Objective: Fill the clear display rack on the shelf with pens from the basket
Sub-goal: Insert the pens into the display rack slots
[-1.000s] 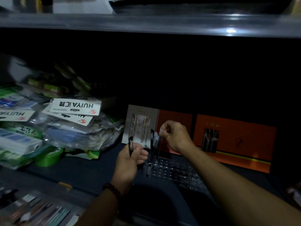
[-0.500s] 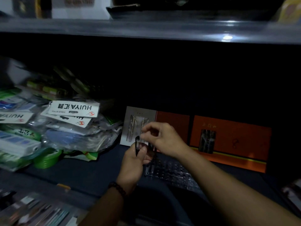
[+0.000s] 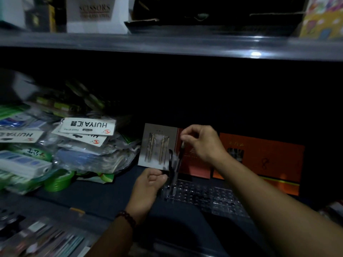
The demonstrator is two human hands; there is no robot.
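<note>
So the right hand (image 3: 202, 143) is pulling away from the left hand (image 3: 148, 184) now. Its fingers are pinching the top of one pen (image 3: 179, 162) and standing it over the near-left corner of the clear rack (image 3: 213, 197) on the shelf (image 3: 92, 197). I reckon another slot is getting filled. The left hand is gripping a spare pen (image 3: 170, 160). I'm counting two pens (it's dim), one rack and two orange boxes (image 3: 259, 156) behind.

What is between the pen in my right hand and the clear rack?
Nothing visible. The right hand pinches the pen by its top; it stands nearly upright, tip at the left end of the clear rack. The left hand holds another dark pen beside it, not under it.
</note>
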